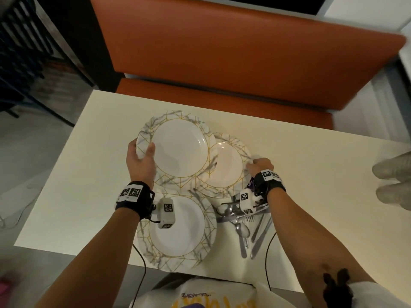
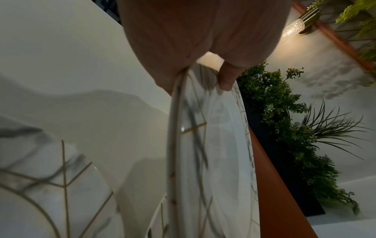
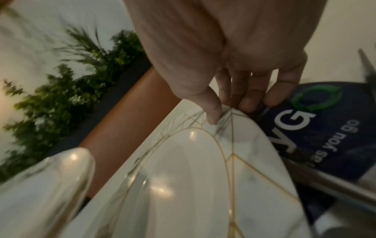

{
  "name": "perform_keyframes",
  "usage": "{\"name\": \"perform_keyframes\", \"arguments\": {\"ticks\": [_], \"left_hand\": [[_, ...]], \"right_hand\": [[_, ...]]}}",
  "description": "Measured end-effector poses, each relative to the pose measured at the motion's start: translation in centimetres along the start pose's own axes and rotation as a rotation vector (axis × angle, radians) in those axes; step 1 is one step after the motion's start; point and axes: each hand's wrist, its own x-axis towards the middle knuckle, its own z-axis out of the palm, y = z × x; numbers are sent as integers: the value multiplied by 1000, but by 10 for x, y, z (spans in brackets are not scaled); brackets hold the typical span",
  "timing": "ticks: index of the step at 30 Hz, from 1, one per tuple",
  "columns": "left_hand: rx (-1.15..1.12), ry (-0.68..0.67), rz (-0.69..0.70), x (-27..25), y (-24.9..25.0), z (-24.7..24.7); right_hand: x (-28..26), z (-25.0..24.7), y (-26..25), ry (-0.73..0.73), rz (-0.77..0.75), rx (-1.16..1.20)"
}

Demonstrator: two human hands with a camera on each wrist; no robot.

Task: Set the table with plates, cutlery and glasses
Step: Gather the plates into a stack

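Observation:
Three white plates with grey marbling and gold lines are on or over the cream table [image 1: 311, 174]. My left hand [image 1: 142, 155] grips the left rim of the top plate [image 1: 180, 147], thumb on its face; that plate [image 2: 213, 145] is lifted and overlaps the second plate [image 1: 229, 165]. My right hand [image 1: 259, 166] pinches the right rim of the second plate [image 3: 193, 169], thumb on top and fingers [image 3: 250, 99] underneath. A third plate [image 1: 178, 230] lies flat near the front edge. A heap of metal spoons, forks and knives [image 1: 246, 223] lies to its right.
A dark blue printed packet [image 3: 317, 132] lies under the second plate's right rim, beside the cutlery. An orange bench [image 1: 222, 52] stands beyond the table's far edge. Another person's grey shoes [image 1: 393, 181] show at the right. Green plants [image 2: 284, 128] line the wall.

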Motion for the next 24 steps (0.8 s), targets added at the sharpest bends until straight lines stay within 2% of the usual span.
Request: {"name": "perform_keyframes", "arguments": {"ticks": [3,6,14,16,19,24], "left_hand": [[-3,11,11,-6,9,5],[-3,24,101,-12,22,12],[61,38,220,-10,38,31],[58,19,224,-13,39,35],[26,-30,170,-21,36,43],[-76,-120,18,-37,31,53]], "right_hand": [[3,-9,-3,10,-8,64],[7,-29,-6,58,-16,140],[3,-109,4,290,-194,230],[2,-124,8,310,-219,267],[-2,-132,8,263,-232,331],[-18,-104,2,138,-184,523]]}}
